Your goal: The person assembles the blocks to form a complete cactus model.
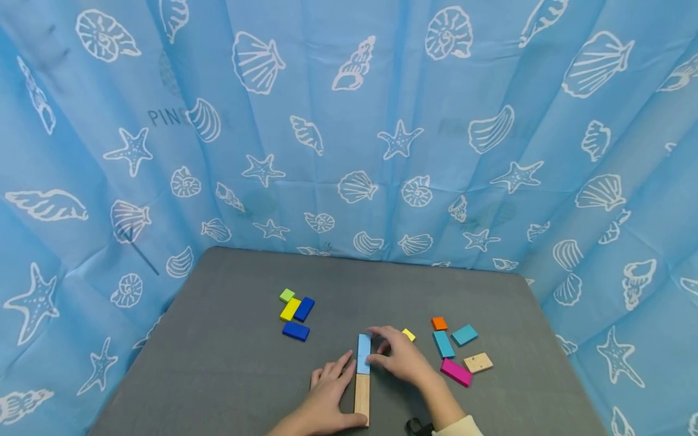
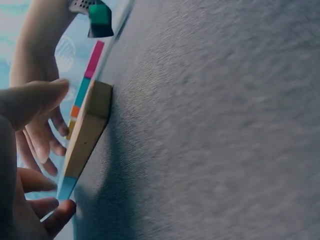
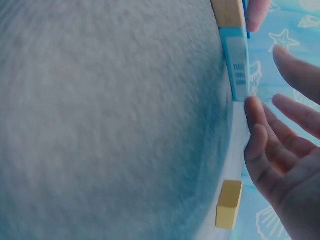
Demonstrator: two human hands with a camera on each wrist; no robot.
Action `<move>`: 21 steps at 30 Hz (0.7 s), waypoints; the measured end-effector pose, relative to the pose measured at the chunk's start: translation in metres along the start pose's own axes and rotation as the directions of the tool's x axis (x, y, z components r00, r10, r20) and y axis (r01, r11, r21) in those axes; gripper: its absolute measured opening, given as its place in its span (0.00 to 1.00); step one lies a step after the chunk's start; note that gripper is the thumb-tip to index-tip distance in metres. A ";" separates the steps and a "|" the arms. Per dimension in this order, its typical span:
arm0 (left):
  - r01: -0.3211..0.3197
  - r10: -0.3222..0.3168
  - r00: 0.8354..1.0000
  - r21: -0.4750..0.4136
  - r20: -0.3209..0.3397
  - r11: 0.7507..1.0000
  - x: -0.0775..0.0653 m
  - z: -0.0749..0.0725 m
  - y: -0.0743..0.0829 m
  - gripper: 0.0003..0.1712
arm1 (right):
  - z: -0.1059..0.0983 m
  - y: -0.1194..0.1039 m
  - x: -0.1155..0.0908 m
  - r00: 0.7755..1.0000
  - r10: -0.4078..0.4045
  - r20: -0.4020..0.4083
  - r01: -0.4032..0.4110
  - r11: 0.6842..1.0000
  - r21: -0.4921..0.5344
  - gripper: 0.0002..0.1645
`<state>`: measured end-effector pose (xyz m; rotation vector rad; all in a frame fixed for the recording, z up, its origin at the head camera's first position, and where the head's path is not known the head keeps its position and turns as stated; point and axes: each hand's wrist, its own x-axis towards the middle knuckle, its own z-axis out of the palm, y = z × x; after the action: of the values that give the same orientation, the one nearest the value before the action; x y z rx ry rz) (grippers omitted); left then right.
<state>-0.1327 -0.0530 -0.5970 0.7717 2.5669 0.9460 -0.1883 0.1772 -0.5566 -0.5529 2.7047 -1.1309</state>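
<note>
wood block [image 1: 362, 395] and blue block [image 1: 362, 353] lie end to end. left hand [image 1: 328, 396] is loosely spread beside them; right hand [image 1: 402, 357] has relaxed fingers at blue block, gripping nothing. gentle, even pushing should keep both aligned.

2 blocks [image 1: 362, 381] end to end — 4 left, 6 right.

A blue curtain [image 1: 305, 79] printed with white seashells and starfish hangs behind the gray worktop [image 1: 218, 375] on my remote feed. At left I see a green block [image 1: 286, 295], a yellow block [image 1: 290, 310] and two dark blue blocks [image 1: 296, 330]; at right, an orange block [image 1: 439, 323], two teal blocks [image 1: 444, 344], a magenta block [image 1: 456, 372] and a knotted wooden block [image 1: 478, 363].
</note>
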 end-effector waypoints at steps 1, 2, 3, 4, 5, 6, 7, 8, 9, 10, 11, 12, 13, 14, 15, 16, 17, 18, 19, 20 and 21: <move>-0.006 0.005 1.000 -0.006 -0.016 1.000 0.001 -0.001 0.000 0.55 | -0.001 0.000 0.000 1.000 -0.001 -0.030 0.001 1.000 -0.003 0.33; -0.007 0.006 1.000 -0.006 -0.029 1.000 0.002 -0.001 0.001 0.52 | -0.002 0.001 0.000 0.998 -0.006 -0.060 0.005 1.000 -0.011 0.31; -0.010 0.009 0.999 -0.007 -0.036 1.000 0.003 -0.001 0.002 0.49 | -0.003 0.002 -0.001 0.996 -0.005 -0.090 0.004 1.000 -0.021 0.29; -0.013 0.013 0.999 0.005 -0.039 1.000 0.004 -0.002 0.002 0.46 | -0.004 0.003 -0.001 0.993 -0.001 -0.118 -0.002 1.000 -0.027 0.28; -0.025 0.027 0.999 0.029 -0.044 0.999 0.005 -0.002 0.002 0.44 | -0.005 0.003 -0.001 0.989 0.005 -0.147 -0.010 0.999 -0.039 0.27; -0.038 0.041 0.998 0.059 -0.046 0.998 0.006 -0.002 0.003 0.42 | -0.006 0.004 -0.002 0.985 0.014 -0.174 -0.023 0.999 -0.047 0.26; -0.048 0.052 0.998 0.087 -0.044 0.995 0.006 -0.002 0.003 0.41 | -0.006 0.005 -0.003 0.980 0.027 -0.196 -0.037 0.998 -0.048 0.25; -0.056 0.061 0.997 0.110 -0.042 0.992 0.007 -0.003 0.004 0.39 | -0.007 0.006 -0.003 0.974 0.041 -0.221 -0.055 0.997 -0.057 0.25; -0.060 0.066 0.997 0.128 -0.040 0.990 0.008 -0.003 0.004 0.39 | -0.008 0.006 -0.004 0.968 0.052 -0.247 -0.070 0.996 -0.062 0.25; -0.058 0.064 0.997 0.140 -0.037 0.988 0.008 -0.003 0.004 0.38 | -0.009 0.007 -0.005 0.961 0.062 -0.268 -0.083 0.994 -0.070 0.25; -0.053 0.058 0.998 0.145 -0.035 0.988 0.009 -0.003 0.005 0.38 | -0.010 0.007 -0.006 0.955 0.069 -0.288 -0.095 0.992 -0.078 0.24; -0.046 0.051 0.998 0.145 -0.031 0.988 0.009 -0.003 0.005 0.37 | -0.011 0.008 -0.006 0.950 0.077 -0.302 -0.106 0.991 -0.083 0.24; -0.037 0.042 0.999 0.138 -0.031 0.990 0.010 -0.003 0.005 0.37 | -0.013 0.008 -0.007 0.945 0.083 -0.316 -0.116 0.989 -0.087 0.24; -0.025 0.029 0.999 0.129 -0.029 0.991 0.010 -0.003 0.005 0.37 | -0.013 0.009 -0.007 0.940 0.088 -0.329 -0.125 0.988 -0.093 0.24; -0.014 0.017 1.000 0.125 -0.026 0.992 0.011 -0.003 0.005 0.37 | -0.014 0.009 -0.007 0.937 0.089 -0.338 -0.130 0.987 -0.099 0.24; -0.007 0.009 1.000 0.129 -0.020 0.992 0.011 -0.003 0.006 0.37 | -0.015 0.011 -0.008 0.934 0.093 -0.344 -0.136 0.985 -0.102 0.24; -0.005 0.008 1.000 0.131 -0.018 0.991 0.011 -0.004 0.006 0.37 | -0.016 0.012 -0.008 0.931 0.099 -0.351 -0.142 0.985 -0.102 0.24; -0.006 0.008 1.000 0.133 -0.017 0.991 0.012 -0.003 0.005 0.37 | -0.017 0.013 -0.009 0.929 0.105 -0.355 -0.149 0.984 -0.099 0.25; -0.006 0.008 1.000 0.128 -0.018 0.992 0.011 -0.002 0.005 0.37 | -0.017 0.014 -0.009 0.926 0.111 -0.360 -0.155 0.983 -0.096 0.25; -0.008 0.010 1.000 0.125 -0.016 0.992 0.011 -0.002 0.004 0.37 | -0.018 0.015 -0.010 0.924 0.116 -0.365 -0.162 0.982 -0.096 0.25; -0.012 0.014 1.000 0.124 -0.017 0.992 0.011 -0.002 0.004 0.37 | -0.018 0.016 -0.010 0.921 0.123 -0.369 -0.168 0.981 -0.093 0.26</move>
<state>-0.1408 -0.0453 -0.5939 0.8175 2.6597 0.8074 -0.1886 0.2035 -0.5553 -0.1612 3.0823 -1.1272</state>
